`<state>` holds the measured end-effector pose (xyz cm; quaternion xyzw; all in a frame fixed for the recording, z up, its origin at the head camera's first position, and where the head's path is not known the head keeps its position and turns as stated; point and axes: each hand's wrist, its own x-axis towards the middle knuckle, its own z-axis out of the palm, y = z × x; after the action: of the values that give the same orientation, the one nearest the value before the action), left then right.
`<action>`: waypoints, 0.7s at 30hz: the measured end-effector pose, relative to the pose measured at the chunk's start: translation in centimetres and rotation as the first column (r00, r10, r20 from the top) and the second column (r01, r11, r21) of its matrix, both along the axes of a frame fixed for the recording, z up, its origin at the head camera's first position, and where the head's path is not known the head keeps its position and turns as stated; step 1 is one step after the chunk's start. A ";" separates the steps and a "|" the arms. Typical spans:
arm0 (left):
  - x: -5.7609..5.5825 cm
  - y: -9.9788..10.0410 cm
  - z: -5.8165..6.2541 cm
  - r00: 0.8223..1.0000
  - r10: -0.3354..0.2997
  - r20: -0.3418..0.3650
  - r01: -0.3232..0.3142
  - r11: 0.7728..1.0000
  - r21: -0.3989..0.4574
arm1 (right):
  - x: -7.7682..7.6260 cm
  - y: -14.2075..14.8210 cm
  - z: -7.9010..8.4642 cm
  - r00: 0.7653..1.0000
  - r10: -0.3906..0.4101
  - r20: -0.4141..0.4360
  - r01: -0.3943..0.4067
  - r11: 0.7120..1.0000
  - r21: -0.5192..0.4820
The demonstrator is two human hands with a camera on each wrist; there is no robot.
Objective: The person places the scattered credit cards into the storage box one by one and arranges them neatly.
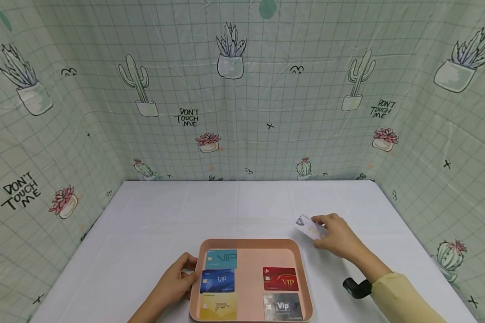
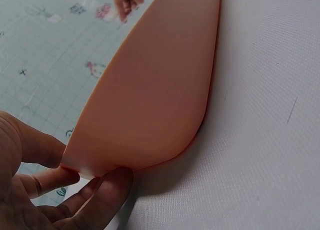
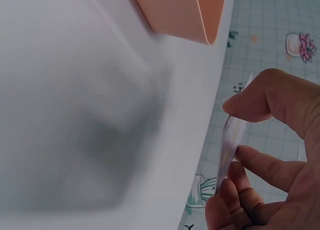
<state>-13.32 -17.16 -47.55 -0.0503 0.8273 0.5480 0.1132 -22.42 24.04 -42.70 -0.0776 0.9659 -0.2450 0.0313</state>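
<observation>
A white card [image 1: 308, 227] with a dark emblem and gold print is pinched in my right hand [image 1: 337, 236], above the table beyond the tray's back right corner. Seen from the right wrist, the card [image 3: 230, 145] is nearly edge-on between thumb and fingers. My left hand [image 1: 175, 280] grips the left rim of a salmon-pink tray [image 1: 250, 244]; the left wrist view has its thumb and fingers at the tray's wall [image 2: 145, 90]. Lying in the tray on the left are a teal card [image 1: 221, 259], a blue card [image 1: 218, 281] and a gold card [image 1: 218, 307]. On the right lie a red card [image 1: 280, 279] and a grey card [image 1: 283, 307].
A white cloth covers the table [image 1: 165, 215]. Behind and to both sides hangs a pale green checked curtain [image 1: 258, 98] printed with potted plants. A black wrist-worn device [image 1: 357, 288] sits by the right sleeve [image 1: 404, 298].
</observation>
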 end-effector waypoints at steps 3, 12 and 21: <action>0.0 0.0 -0.1 1.000 0.002 0.003 -0.002 1.000 0.007 | 0.2 -0.3 0.2 1.000 0.009 0.003 -0.009 1.000 -0.004; -0.1 0.2 -0.2 0.999 0.032 0.019 -0.031 0.999 -0.014 | 0.4 -0.8 0.3 1.000 0.027 0.008 -0.027 1.000 -0.014; -0.1 0.2 0.0 0.999 0.031 0.025 -0.030 0.999 -0.023 | 0.4 -1.1 0.1 1.000 0.020 0.007 -0.020 0.999 -0.050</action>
<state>-13.46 -16.98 -47.56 -0.0714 0.8311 0.5395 0.1148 -22.05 22.93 -42.58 -0.0872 0.9586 -0.2689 0.0355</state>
